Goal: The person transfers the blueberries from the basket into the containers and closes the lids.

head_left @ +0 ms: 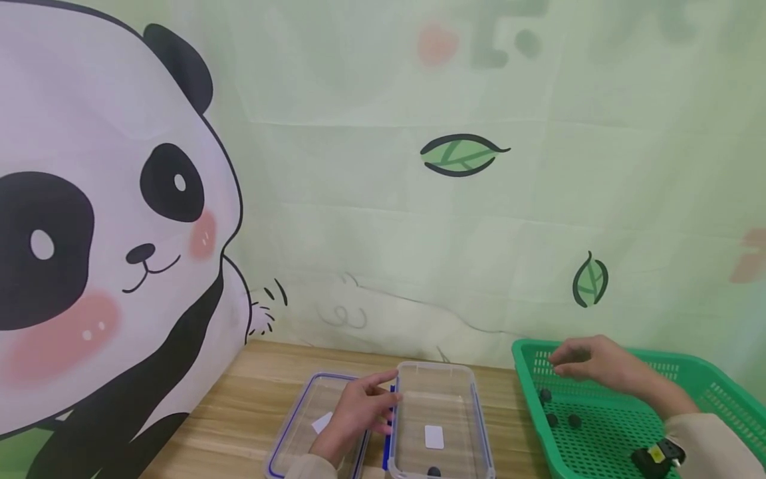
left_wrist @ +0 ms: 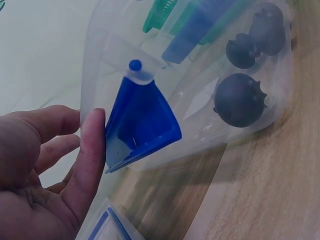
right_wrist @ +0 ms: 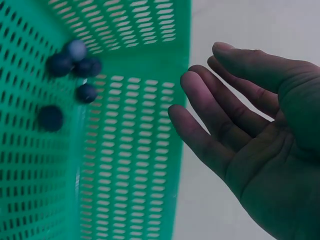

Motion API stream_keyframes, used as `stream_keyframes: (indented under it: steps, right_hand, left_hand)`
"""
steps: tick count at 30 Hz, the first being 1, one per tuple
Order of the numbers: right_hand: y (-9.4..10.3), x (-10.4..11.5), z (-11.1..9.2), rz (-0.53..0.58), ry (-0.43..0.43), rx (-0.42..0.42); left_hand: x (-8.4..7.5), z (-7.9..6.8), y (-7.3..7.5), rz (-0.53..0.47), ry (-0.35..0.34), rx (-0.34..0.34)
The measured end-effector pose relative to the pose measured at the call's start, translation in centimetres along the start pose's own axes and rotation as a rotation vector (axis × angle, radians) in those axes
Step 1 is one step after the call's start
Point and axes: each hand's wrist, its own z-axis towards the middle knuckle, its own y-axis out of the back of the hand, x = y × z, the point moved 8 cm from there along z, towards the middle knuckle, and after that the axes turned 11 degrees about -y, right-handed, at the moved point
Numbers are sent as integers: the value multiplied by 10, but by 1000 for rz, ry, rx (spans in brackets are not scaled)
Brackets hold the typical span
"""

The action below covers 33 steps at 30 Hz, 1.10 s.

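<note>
1. The left hand [head_left: 362,407] is at the left side of the clear box [head_left: 443,409], thumb and fingers touching it near the rim. Whether they pinch the wall between them, I cannot tell.
2. Beside the thumb, a blue clasp [left_wrist: 142,117] hangs unfastened from the box's side.
3. Several dark berries [left_wrist: 240,100] lie inside the box, and a white label [head_left: 434,437] shows on it.
4. The right hand [head_left: 601,364] is above the green basket [head_left: 528,379], its fingers slightly bent, the thumb apart from them, with nothing between.
5. More berries [right_wrist: 86,93] lie in the basket, loosely grouped near one corner; five show in the right wrist view.
6. The box stands on the wooden table [head_left: 221,426], left of the basket and apart from it.
7. Left of the box, partly under the left forearm, lies a clear blue-edged piece [head_left: 299,432], either a lid or a closed container; I cannot tell which.
8. Behind the table hangs a pale green cloth [head_left: 359,166] printed with a panda [head_left: 120,133] and leaves [head_left: 459,155].
</note>
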Motion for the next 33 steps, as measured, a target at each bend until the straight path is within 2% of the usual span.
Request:
stream_keyframes:
  steps: [7, 16, 20, 23, 25, 29, 33]
  right_hand:
    - [-11, -26, 5, 82, -48, 87]
    - [-19, -55, 10, 28, -141, 127]
    - [-23, -65, 12, 15, -141, 162]
    - [-29, -90, 24, -8, -97, 210]
    - [-35, -118, 37, -30, -82, 241]
    - [-46, -167, 59, -32, -110, 282]
    - [-54, -190, 70, -19, -115, 307]
  left_hand:
    - [0, 0, 0, -13, -9, 1]
    - [0, 0, -1, -16, -10, 0]
    - [0, 0, -1, -10, -9, 1]
    - [0, 1, 0, -4, -6, -3]
    - [1, 1, 0, 0, -3, -4]
    - [2, 1, 0, 9, 3, -9]
    - [3, 1, 1, 14, 6, -13]
